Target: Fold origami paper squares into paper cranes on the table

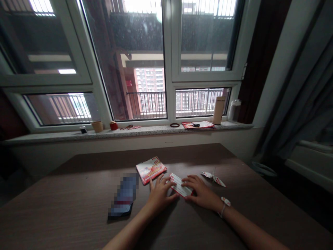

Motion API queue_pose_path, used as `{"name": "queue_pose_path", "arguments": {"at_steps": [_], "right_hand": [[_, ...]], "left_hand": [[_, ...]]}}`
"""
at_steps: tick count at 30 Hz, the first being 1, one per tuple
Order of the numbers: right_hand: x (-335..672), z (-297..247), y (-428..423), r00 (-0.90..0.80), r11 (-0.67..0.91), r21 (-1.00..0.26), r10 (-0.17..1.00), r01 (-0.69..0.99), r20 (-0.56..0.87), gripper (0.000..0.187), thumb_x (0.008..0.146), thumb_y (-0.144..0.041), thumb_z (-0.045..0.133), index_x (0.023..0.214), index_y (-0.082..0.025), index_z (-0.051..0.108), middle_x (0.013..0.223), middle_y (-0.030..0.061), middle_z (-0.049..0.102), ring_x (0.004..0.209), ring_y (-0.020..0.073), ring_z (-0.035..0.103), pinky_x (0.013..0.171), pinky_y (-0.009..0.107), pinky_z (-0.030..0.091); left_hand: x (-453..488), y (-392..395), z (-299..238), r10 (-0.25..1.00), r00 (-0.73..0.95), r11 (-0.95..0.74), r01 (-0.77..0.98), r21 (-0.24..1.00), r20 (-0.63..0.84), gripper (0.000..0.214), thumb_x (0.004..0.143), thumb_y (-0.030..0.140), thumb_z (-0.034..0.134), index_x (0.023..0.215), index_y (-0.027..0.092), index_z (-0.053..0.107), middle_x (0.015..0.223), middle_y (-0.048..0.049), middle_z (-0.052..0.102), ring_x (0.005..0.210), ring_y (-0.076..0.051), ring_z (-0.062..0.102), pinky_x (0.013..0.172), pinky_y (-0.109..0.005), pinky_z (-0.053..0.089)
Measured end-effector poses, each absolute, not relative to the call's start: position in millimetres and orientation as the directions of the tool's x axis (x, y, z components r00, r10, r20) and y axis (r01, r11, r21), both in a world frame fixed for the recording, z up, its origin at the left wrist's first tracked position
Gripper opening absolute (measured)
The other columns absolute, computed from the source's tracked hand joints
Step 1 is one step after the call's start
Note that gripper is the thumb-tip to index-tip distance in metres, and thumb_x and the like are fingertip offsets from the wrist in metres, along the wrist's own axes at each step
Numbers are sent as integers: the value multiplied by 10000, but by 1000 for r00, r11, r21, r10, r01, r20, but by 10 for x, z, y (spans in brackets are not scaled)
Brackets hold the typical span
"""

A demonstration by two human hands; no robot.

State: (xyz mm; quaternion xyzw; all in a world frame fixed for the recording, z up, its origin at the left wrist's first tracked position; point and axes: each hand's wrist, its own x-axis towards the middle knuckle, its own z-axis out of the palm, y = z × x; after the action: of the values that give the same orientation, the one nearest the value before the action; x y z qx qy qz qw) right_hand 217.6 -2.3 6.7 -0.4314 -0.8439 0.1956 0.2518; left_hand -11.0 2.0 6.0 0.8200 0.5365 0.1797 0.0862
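Lower centre, the folded paper (179, 185) is pinned under flat fingers of the left hand (159, 195), its end pinched by the right hand (201, 194), with edges best kept flush.

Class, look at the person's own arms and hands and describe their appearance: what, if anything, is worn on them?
Both forearms are bare, with no sleeves in view. The left hand wears nothing: no glove, ring or watch shows. The right hand is ungloved too, but its wrist carries a thin white band with a small white-and-red charm.
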Motion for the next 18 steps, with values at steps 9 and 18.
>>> {"name": "queue_pose_path", "arguments": {"at_steps": [9, 18], "right_hand": [[2188, 3, 26, -487, 511, -615, 844, 600, 226, 390, 798, -370, 670, 1171, -263, 643, 1347, 36, 542, 1326, 255, 316, 1128, 444, 256], [2180, -25, 56, -477, 512, -626, 845, 588, 244, 303, 805, -321, 658, 1104, -271, 672, 1327, 31, 561, 1311, 255, 336, 1113, 463, 273]], "left_hand": [[-118, 11, 49, 905, 354, -416, 852, 319, 235, 368, 767, 478, 665, 1126, 400, 635, 1347, -11, 540, 1285, -359, 368, 1024, -753, 42], [-103, 21, 65, 904, 337, -408, 863, 299, 263, 312, 770, 459, 668, 1074, 390, 670, 1289, -22, 574, 1249, -344, 397, 1041, -708, 105]]}}
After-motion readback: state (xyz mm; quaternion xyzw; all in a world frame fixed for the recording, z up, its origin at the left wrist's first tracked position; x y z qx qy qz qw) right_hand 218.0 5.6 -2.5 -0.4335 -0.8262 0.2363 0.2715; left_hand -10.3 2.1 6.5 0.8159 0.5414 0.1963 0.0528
